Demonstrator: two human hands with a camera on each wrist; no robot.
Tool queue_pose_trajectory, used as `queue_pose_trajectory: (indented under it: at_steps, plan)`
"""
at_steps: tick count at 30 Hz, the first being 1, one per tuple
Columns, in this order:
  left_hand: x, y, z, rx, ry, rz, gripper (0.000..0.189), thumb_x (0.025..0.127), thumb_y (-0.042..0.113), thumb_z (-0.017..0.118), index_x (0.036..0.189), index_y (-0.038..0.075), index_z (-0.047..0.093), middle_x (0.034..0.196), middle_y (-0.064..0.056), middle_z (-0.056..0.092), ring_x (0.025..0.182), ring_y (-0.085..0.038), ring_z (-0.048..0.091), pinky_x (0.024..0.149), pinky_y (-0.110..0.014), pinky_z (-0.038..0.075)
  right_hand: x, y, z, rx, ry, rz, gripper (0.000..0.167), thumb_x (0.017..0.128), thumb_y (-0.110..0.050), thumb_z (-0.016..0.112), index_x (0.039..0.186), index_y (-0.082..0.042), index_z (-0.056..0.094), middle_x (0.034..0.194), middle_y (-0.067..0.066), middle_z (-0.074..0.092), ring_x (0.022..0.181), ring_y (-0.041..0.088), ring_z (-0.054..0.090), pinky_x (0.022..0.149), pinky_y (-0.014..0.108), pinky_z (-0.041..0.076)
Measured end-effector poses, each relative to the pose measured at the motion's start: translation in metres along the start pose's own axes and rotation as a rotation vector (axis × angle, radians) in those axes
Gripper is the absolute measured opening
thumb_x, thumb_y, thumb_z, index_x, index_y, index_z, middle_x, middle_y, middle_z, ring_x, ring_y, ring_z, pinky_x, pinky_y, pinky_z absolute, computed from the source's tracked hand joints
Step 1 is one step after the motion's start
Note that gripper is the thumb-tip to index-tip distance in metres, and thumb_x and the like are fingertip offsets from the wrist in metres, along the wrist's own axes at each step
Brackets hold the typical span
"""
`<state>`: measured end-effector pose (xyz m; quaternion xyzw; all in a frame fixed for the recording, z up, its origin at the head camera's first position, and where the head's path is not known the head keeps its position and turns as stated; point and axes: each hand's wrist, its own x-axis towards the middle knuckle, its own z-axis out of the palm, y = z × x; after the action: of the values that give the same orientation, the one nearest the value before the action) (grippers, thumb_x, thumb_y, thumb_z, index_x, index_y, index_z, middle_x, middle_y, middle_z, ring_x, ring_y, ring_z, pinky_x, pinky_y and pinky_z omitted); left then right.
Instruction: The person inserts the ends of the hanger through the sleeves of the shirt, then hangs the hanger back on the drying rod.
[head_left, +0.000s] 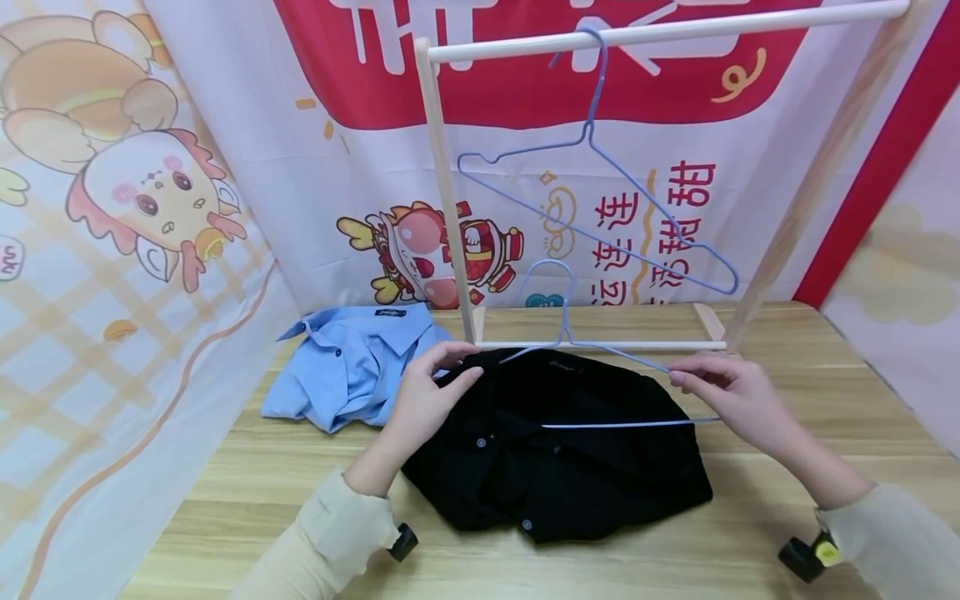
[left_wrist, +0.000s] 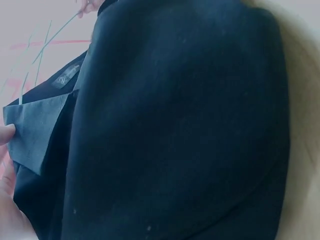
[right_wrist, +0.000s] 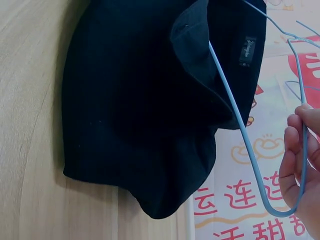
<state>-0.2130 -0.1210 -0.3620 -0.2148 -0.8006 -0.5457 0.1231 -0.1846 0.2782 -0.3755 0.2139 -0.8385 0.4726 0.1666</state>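
A black buttoned shirt lies bunched on the table. My left hand pinches the left side of its collar between thumb and fingers. A blue wire hanger is partly inside the shirt, its left end hidden by the cloth and its hook pointing up past the collar. At the hanger's right end, my right hand grips the wire between thumb and fingers. This end sticks out of the neck opening, as the right wrist view shows with the bent corner of the hanger outside the cloth.
A light blue shirt lies crumpled on the wooden table, left of the black one. Behind stands a wooden rack, with another blue hanger hanging from its top rail. A printed cloth covers the back.
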Motion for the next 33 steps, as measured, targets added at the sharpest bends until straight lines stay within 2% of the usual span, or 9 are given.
queue_pose_trajectory:
  at_steps: [6,11,18,21,25,28,33]
  plan:
    - [-0.001,0.004,0.004,-0.015,0.039,0.014,0.023,0.095,0.012,0.076,0.117,0.007,0.073,0.117,-0.006,0.072,0.107,-0.025,0.063,0.097,-0.047,0.049,0.003,-0.002,0.01,0.023,0.014,-0.059,0.016,0.091,0.012,0.069,0.105,0.005,0.075,0.095,-0.003,0.074,0.08,0.002,0.066,0.072,0.012,0.052]
    - [-0.003,0.011,0.008,-0.029,0.056,0.021,0.022,0.095,0.013,0.075,0.117,0.008,0.073,0.117,-0.005,0.071,0.106,-0.023,0.062,0.094,-0.045,0.049,0.004,-0.006,0.017,0.038,0.009,-0.072,0.016,0.09,0.013,0.069,0.103,0.006,0.075,0.094,-0.007,0.074,0.081,0.002,0.067,0.072,0.013,0.053]
    - [-0.006,0.019,0.015,-0.076,0.077,0.012,0.02,0.096,0.012,0.074,0.116,0.008,0.074,0.115,-0.003,0.07,0.103,-0.02,0.062,0.088,-0.046,0.05,0.001,-0.014,0.03,0.018,-0.02,-0.082,0.018,0.09,0.011,0.071,0.102,0.001,0.078,0.094,-0.005,0.074,0.084,0.0,0.066,0.074,0.013,0.053]
    - [-0.007,0.024,0.016,-0.097,0.073,0.004,0.02,0.096,0.012,0.074,0.116,0.007,0.073,0.116,-0.004,0.07,0.104,-0.021,0.061,0.089,-0.046,0.049,0.0,-0.017,0.033,0.007,-0.026,-0.104,0.02,0.089,0.011,0.072,0.102,-0.003,0.078,0.094,-0.002,0.074,0.083,0.001,0.065,0.073,0.014,0.053]
    - [-0.006,0.027,0.013,-0.072,-0.008,0.013,0.022,0.098,0.012,0.071,0.12,0.008,0.072,0.121,-0.005,0.069,0.108,-0.024,0.062,0.094,-0.049,0.049,-0.002,-0.018,0.036,0.032,-0.028,-0.119,0.021,0.089,0.013,0.071,0.102,-0.002,0.078,0.094,0.0,0.073,0.082,0.002,0.064,0.071,0.015,0.052]
    - [-0.004,0.025,0.007,-0.036,-0.119,0.017,0.023,0.103,0.012,0.064,0.124,0.008,0.07,0.127,-0.006,0.068,0.111,-0.026,0.062,0.097,-0.051,0.048,-0.003,-0.018,0.037,0.062,-0.03,-0.108,0.02,0.09,0.013,0.07,0.102,-0.001,0.077,0.092,0.001,0.072,0.08,0.003,0.062,0.069,0.015,0.051]
    - [-0.006,0.021,-0.008,-0.034,-0.293,0.0,0.032,0.11,0.015,0.047,0.134,0.005,0.066,0.138,-0.01,0.063,0.128,-0.028,0.056,0.108,-0.052,0.044,-0.005,-0.017,0.037,0.091,-0.039,-0.061,0.017,0.092,0.01,0.069,0.102,-0.001,0.077,0.092,0.002,0.073,0.081,0.003,0.063,0.07,0.015,0.051]
